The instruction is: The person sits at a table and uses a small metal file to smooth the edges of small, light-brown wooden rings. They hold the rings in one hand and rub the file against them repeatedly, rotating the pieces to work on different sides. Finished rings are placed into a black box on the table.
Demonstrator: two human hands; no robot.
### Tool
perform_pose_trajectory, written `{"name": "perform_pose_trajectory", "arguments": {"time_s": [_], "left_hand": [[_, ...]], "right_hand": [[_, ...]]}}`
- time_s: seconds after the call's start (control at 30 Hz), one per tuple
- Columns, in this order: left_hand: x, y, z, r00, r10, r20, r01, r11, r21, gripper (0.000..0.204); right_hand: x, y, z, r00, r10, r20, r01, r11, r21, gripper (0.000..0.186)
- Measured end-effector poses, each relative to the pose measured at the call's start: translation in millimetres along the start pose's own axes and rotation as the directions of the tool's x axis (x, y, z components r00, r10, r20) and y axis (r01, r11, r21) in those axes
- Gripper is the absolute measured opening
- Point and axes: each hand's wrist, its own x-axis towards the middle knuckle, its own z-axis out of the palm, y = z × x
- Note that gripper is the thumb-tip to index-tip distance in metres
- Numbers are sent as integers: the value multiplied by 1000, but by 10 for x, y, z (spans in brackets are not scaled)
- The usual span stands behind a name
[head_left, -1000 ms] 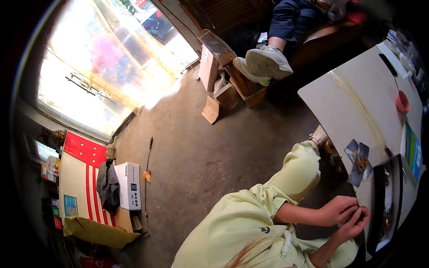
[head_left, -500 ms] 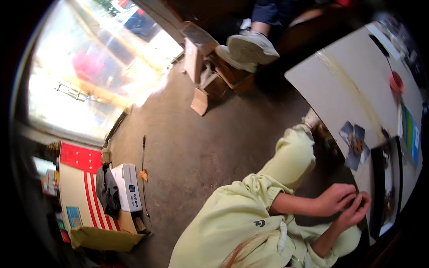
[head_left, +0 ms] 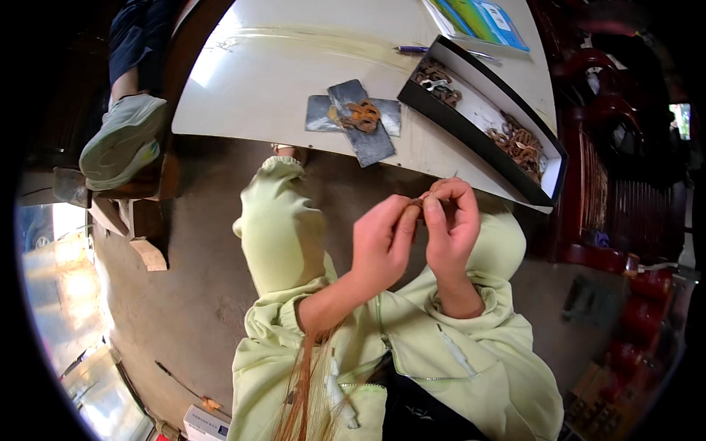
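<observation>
My left hand [head_left: 386,234] and my right hand [head_left: 451,224] meet in front of me, both pinching a small brown piece [head_left: 415,205] largely hidden by the fingertips. Just beyond them on the white table [head_left: 243,88], two crossed dark grey plates [head_left: 365,147] carry orange-brown loops [head_left: 364,116]. Right of these lies a long open black box [head_left: 441,110] holding tangles of brown cord-like pieces [head_left: 516,145] and small light bits.
A booklet [head_left: 478,18] and pen [head_left: 409,49] lie beyond the box. At the left, another person's shoe [head_left: 121,143] rests on wooden furniture above cardboard [head_left: 148,254]. Dark red wooden chairs [head_left: 588,191] stand right. A white carton [head_left: 204,422] is low behind me.
My view has swung round from the doorway and floor to face the table, which now spans the top of the picture. My hands remain pinched together at their fingertips.
</observation>
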Motion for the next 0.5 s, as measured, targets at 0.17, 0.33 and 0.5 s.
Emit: {"name": "perform_pose_trajectory", "arguments": {"time_s": [0.17, 0.33, 0.5], "left_hand": [[-22, 8, -86, 999, -52, 10, 52, 998, -31, 8], [24, -2, -102, 998, -27, -51, 24, 998, -49, 6], [-64, -62, -44, 1000, -2, 24, 4, 997, -76, 9]], "right_hand": [[-72, 6, 33, 999, 35, 32, -34, 999, -14, 11], [-79, 36, 56, 999, 5, 42, -4, 1000, -20, 11], [-46, 13, 33, 999, -10, 42, 11, 1000, -19, 12]]}}
